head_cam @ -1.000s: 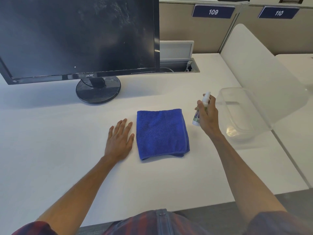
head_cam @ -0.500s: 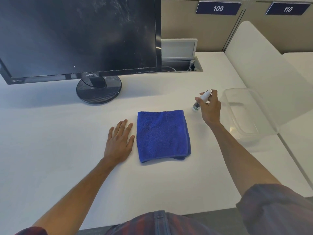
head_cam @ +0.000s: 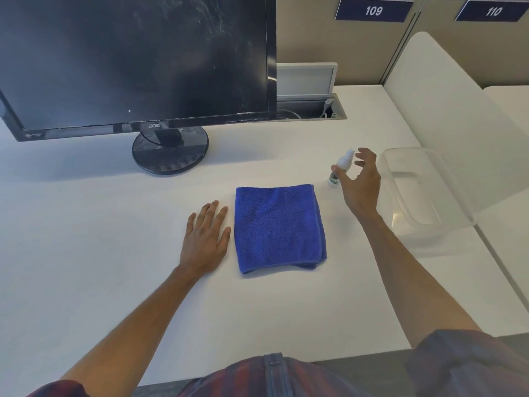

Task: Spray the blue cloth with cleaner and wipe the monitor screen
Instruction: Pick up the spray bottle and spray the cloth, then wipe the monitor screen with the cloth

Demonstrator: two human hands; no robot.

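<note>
right hand (head_cam: 361,184) released spray bottle (head_cam: 340,167), bottle now standing

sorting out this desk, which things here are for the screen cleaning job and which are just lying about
For the job:
blue cloth
spray bottle
monitor

Just lying about:
clear plastic tub
open cable box
signs 109 and 110

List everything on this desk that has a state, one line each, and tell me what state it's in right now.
monitor: off, screen smudged
blue cloth: folded, flat on desk
spray bottle: upright on desk, cap on top
right hand: fingers spread around bottle, grip unclear
left hand: flat on desk beside cloth
clear bin: open, looks empty
cable hatch: lid raised
</note>
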